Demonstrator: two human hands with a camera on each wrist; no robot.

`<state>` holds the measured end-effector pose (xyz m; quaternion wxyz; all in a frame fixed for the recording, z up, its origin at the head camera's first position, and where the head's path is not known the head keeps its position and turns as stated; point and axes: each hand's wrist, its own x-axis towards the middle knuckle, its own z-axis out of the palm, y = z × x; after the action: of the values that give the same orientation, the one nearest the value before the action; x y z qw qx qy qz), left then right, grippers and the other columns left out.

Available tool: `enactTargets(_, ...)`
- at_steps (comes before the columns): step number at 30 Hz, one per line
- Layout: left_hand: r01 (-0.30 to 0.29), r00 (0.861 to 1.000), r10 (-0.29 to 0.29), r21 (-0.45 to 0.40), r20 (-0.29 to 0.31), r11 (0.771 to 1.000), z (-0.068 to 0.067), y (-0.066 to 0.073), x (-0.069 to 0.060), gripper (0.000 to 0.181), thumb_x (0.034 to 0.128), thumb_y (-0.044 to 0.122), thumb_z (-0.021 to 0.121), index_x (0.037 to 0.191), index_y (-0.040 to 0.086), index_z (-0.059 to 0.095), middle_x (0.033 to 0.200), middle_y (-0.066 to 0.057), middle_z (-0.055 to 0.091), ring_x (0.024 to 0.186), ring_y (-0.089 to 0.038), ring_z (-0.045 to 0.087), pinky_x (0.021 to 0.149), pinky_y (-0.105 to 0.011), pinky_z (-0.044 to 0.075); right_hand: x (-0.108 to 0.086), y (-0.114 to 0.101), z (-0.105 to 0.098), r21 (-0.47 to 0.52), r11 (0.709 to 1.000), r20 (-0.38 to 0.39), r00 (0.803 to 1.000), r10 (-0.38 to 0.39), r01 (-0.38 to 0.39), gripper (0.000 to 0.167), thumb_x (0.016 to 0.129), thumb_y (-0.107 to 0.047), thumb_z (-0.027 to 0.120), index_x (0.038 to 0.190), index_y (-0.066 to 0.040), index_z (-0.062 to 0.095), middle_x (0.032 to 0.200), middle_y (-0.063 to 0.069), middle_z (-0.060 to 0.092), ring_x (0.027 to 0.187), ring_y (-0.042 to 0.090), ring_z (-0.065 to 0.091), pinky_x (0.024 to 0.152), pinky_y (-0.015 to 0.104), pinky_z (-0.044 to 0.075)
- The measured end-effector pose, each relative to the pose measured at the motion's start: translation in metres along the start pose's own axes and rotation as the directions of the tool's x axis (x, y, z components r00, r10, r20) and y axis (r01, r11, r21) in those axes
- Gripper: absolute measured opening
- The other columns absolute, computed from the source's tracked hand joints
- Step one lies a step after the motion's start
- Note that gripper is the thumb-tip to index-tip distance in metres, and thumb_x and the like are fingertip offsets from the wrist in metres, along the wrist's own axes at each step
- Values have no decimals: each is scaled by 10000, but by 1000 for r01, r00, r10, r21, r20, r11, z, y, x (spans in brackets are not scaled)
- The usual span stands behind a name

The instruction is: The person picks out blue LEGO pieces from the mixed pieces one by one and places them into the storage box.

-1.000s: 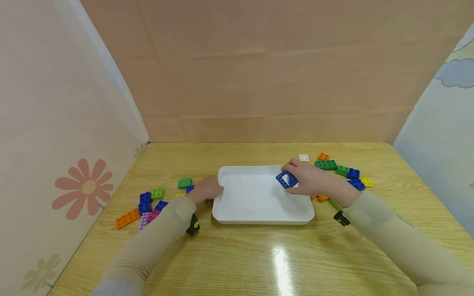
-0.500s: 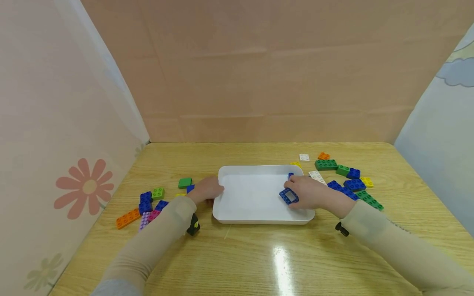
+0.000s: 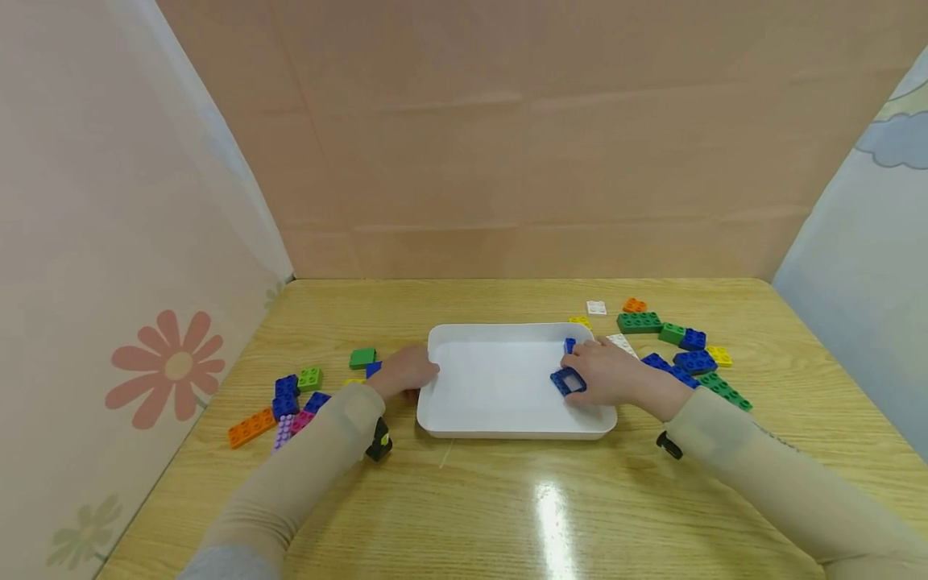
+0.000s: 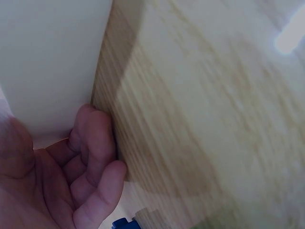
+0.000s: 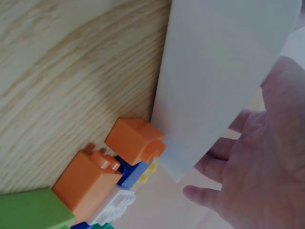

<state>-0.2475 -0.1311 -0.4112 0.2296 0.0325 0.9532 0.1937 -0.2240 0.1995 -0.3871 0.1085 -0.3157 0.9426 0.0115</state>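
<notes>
Within the white tray (image 3: 478, 387), a blue piece with a square opening (image 3: 557, 382) lies at the right end. My right hand (image 3: 605, 374) is over the tray's right side, its thumb and fingers around the piece's right edge; contact is hard to make out. A small blue brick (image 3: 569, 345) is just behind those fingers. In the right wrist view the right hand (image 5: 267, 162) has its fingers spread beyond the tray's outer wall (image 5: 214, 71). My left hand (image 3: 408, 370) grips the tray's left rim, fingers curled against the outer wall in the left wrist view.
Green, blue, orange, pink and purple bricks lie left of the tray, among them an orange brick (image 3: 250, 428). Right of it are white, green, blue, yellow and orange bricks, including a dark green brick (image 3: 639, 323). Orange bricks (image 5: 133, 140) lie against the tray's wall.
My right hand has come down and towards the near side with the blue piece, which now lies lower in the tray. The small blue brick has come into view. My left hand stays put.
</notes>
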Motion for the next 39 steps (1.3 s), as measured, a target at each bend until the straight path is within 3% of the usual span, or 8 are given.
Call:
enactTargets(15, 6, 1000, -6, 14, -5, 1000, 0, 1, 1, 249, 986, 199, 490, 864, 20, 613, 653, -95, 625, 506, -186, 580, 459, -265, 463, 1, 5, 5, 19, 1000, -34, 999, 24, -23, 573, 836, -495, 710, 1205, -62, 639, 1179, 153, 613, 1125, 371, 541, 1010, 610, 331)
enactTargets(27, 1, 1000, 0, 26, -6, 1000, -1, 3, -1, 258, 986, 191, 486, 835, 23, 610, 643, -91, 623, 503, -180, 577, 459, -262, 457, -10, 11, -11, 65, 998, -207, 978, 3, 11, 457, 889, -408, 687, 1180, -57, 656, 1177, 143, 625, 1044, 335, 603, 895, 520, 476)
enactTargets(39, -3, 1000, 3, 13, -2, 1000, 0, 0, 0, 273, 983, 189, 482, 810, 24, 613, 627, -93, 625, 495, -182, 573, 453, -263, 449, -26, 36, -23, 106, 988, -265, 954, 136, -112, 434, 920, -360, 655, 1186, -18, 640, 1190, 185, 624, 1053, 385, 597, 885, 568, 461)
